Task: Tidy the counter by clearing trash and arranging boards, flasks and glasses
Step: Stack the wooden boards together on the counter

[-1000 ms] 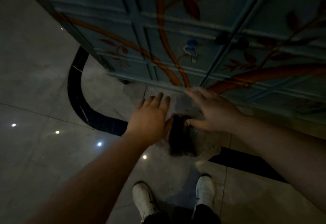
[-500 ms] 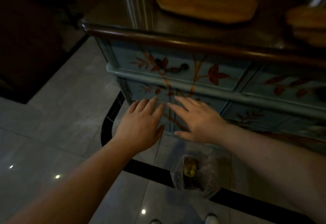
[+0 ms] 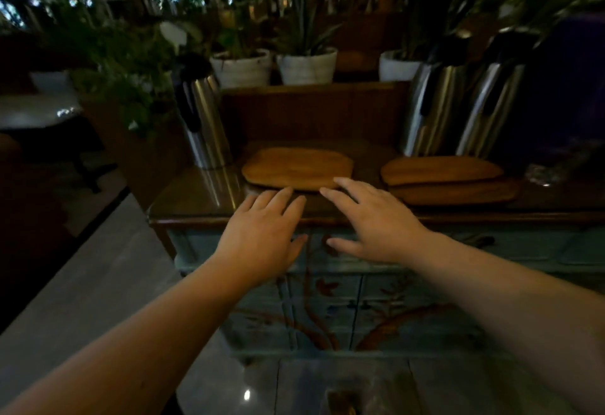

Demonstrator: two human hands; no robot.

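No writing or brand is showing clearly enough to read anywhere in the dim, blurred frame. Across the upper part, potted plants in white pots [image 3: 307, 65] are standing behind the counter [image 3: 196, 193]. One steel flask [image 3: 203, 120] is standing at centre left, and two more flasks [image 3: 458, 103] are leaning together at upper right. A rounded wooden board [image 3: 296, 167] is lying at the frame's centre, and a stack of boards [image 3: 445, 179] is sitting to its right, just below the pair of flasks. The left hand [image 3: 262, 241] and the right hand [image 3: 376, 221] are both reaching out flat with fingers spread wide, holding nothing, just short of the centre board. The painted cabinet front [image 3: 376, 316] is filling the lower middle.
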